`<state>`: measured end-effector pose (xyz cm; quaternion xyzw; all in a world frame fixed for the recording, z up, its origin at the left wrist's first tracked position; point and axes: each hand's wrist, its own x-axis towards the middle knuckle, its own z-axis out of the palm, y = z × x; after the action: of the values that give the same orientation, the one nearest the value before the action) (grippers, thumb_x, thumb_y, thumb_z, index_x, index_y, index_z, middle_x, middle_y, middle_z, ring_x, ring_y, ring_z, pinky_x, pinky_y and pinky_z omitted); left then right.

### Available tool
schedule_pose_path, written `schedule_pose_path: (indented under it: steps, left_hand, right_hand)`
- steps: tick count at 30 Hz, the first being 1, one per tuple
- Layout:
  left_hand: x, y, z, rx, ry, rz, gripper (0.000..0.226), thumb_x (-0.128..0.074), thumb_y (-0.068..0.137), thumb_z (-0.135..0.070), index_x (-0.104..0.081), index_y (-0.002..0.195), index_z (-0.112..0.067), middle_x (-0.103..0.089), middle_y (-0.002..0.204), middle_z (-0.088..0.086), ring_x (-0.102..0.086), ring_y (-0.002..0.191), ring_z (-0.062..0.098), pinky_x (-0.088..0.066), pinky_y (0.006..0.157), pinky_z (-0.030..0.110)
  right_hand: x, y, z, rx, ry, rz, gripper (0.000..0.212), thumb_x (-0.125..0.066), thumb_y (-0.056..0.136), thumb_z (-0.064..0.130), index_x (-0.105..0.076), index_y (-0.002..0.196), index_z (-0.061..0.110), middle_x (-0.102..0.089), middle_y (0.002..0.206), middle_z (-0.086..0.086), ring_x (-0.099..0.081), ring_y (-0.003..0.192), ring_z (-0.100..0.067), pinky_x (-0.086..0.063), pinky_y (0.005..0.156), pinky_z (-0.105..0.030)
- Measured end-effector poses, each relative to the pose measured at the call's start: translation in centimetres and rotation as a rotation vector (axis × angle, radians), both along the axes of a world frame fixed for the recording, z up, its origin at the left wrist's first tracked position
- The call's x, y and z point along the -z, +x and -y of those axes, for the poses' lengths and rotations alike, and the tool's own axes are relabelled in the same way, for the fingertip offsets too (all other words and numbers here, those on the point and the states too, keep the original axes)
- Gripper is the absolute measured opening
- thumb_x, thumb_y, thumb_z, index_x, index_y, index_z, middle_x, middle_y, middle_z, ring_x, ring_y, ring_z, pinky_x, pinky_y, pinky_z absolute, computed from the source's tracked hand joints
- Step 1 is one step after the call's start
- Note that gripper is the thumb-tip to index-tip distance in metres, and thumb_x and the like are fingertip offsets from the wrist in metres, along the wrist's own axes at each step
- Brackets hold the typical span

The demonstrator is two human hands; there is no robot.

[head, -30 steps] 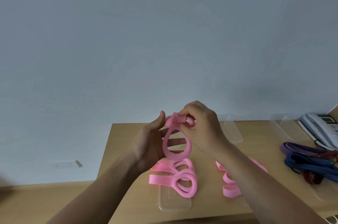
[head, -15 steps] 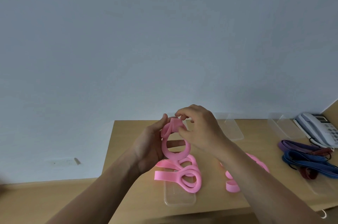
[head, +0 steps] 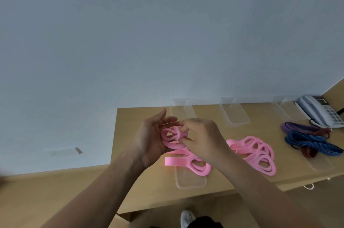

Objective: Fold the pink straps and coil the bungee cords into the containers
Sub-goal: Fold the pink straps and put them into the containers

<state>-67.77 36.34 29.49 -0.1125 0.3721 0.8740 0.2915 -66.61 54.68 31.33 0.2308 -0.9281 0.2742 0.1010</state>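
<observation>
Hands raised over table [head: 141, 177], roughly its centre-left
- 1 pink strap [head: 172, 137] coiled in a small roll between both hands
- left hand [head: 150, 140]: palm up, fingers relaxed and mostly straight, roll rests on it, no clamp
- right hand [head: 202, 140]: thumb and fingertips pinch the roll's right end
- 1 loose strap [head: 188, 162] at 6 o'clock from the hands, looped, lying across near container [head: 190, 181]
- pink pile [head: 255, 155] at 3 o'clock, on bare table, several loops tangled, count not readable
- clear containers: 5 visible; the near one, 3 far containers [head: 233, 114] in a row at 12 to 2 o'clock, 1 right container [head: 320, 164] under the cords
- bungee cords [head: 312, 142] far out at 3 o'clock: 3 colours (purple, blue, dark red), strand count unclear
- 1 phone [head: 320, 110] at 2 o'clock corner
</observation>
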Motion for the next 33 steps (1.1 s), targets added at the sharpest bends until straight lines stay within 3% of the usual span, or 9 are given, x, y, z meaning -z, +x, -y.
schedule_pose_path:
  steps: [3, 8, 11, 14, 17, 21, 24, 27, 33]
  left_hand:
    - [1.1, -0.4, -0.3, -0.002, 0.022, 0.064, 0.062, -0.074, 0.082, -0.043, -0.061, 0.125, 0.0, -0.075, 0.107, 0.021, -0.075, 0.092, 0.042, -0.06, 0.081, 0.058]
    - [2.2, -1.8, -0.7, -0.041, -0.038, 0.095, 0.063, -0.074, 0.079, -0.044, -0.063, 0.124, -0.002, -0.073, 0.118, 0.022, -0.072, 0.098, 0.039, -0.052, 0.096, 0.062]
    - [2.2, -2.6, -1.4, -0.043, -0.086, 0.108, 0.065, -0.072, 0.08, -0.047, -0.063, 0.126, -0.003, -0.069, 0.118, 0.022, -0.069, 0.097, 0.037, -0.054, 0.092, 0.056]
    - [2.3, -3.7, -2.2, -0.06, -0.15, 0.13, 0.068, -0.069, 0.082, -0.049, -0.063, 0.129, -0.001, -0.07, 0.121, 0.021, -0.068, 0.099, 0.036, -0.054, 0.086, 0.049]
    - [2.6, -5.1, -3.0, -0.067, -0.159, 0.164, 0.067, -0.064, 0.089, -0.05, -0.062, 0.132, 0.001, -0.068, 0.123, 0.022, -0.068, 0.1, 0.036, -0.058, 0.081, 0.047]
    - [3.8, -7.1, -4.1, -0.033, -0.188, 0.196, 0.063, -0.062, 0.092, -0.054, -0.065, 0.127, -0.001, -0.07, 0.117, 0.022, -0.069, 0.096, 0.038, -0.059, 0.08, 0.049]
    - [5.6, -8.7, -4.6, -0.094, -0.435, 0.189, 0.051, -0.059, 0.098, -0.053, -0.07, 0.114, -0.005, -0.076, 0.105, 0.013, -0.073, 0.091, 0.033, -0.061, 0.077, 0.047]
    - [7.8, -10.5, -5.0, -0.183, -0.768, 0.142, 0.028, -0.063, 0.101, -0.035, -0.069, 0.111, -0.01, -0.073, 0.114, 0.013, -0.068, 0.096, 0.027, -0.059, 0.08, 0.041]
    - [11.1, -12.9, -6.7, -0.115, -1.0, 0.092, 0.023, -0.072, 0.095, -0.017, -0.065, 0.116, -0.01, -0.07, 0.099, 0.01, -0.064, 0.08, 0.021, -0.059, 0.07, 0.036]
  right_hand:
    - [1.0, 0.3, -0.5, -0.048, 0.002, 0.005, 0.016, -0.08, 0.075, 0.012, -0.072, 0.089, 0.013, -0.076, 0.1, -0.002, -0.071, 0.089, -0.02, -0.059, 0.075, -0.035]
    - [2.6, -0.5, -1.6, -0.11, 0.037, 0.055, 0.03, -0.086, 0.072, 0.022, -0.07, 0.097, 0.018, -0.07, 0.119, 0.002, -0.063, 0.111, -0.015, -0.051, 0.092, -0.028]
    - [3.5, -1.6, -2.1, -0.142, 0.11, 0.019, 0.04, -0.086, 0.072, 0.019, -0.066, 0.106, 0.015, -0.068, 0.124, 0.0, -0.058, 0.122, -0.017, -0.044, 0.1, -0.024]
    - [4.0, -2.5, -2.3, -0.172, 0.129, -0.075, 0.026, -0.081, 0.077, 0.017, -0.06, 0.091, 0.015, -0.071, 0.105, -0.001, -0.063, 0.102, -0.019, -0.054, 0.092, -0.031]
    - [4.7, -3.9, -3.2, -0.219, 0.111, -0.192, 0.023, -0.076, 0.075, 0.015, -0.06, 0.09, 0.01, -0.068, 0.089, -0.004, -0.062, 0.083, -0.022, -0.054, 0.082, -0.032]
    - [5.9, -6.4, -4.7, -0.265, 0.034, -0.223, 0.03, -0.07, 0.078, 0.02, -0.056, 0.102, 0.01, -0.066, 0.092, -0.005, -0.061, 0.086, -0.021, -0.053, 0.082, -0.029]
    - [7.2, -9.1, -5.9, -0.232, 0.024, -0.172, 0.038, -0.072, 0.077, 0.024, -0.056, 0.108, 0.01, -0.068, 0.098, -0.005, -0.063, 0.088, -0.021, -0.054, 0.084, -0.031]
    - [8.8, -12.9, -6.5, -0.191, 0.081, -0.123, 0.046, -0.077, 0.071, 0.02, -0.056, 0.11, 0.009, -0.071, 0.097, -0.007, -0.067, 0.084, -0.025, -0.054, 0.083, -0.036]
    - [12.2, -19.2, -5.7, -0.159, 0.336, 0.004, 0.036, -0.076, 0.07, 0.019, -0.065, 0.101, 0.005, -0.072, 0.09, -0.013, -0.067, 0.08, -0.035, -0.051, 0.082, -0.042]
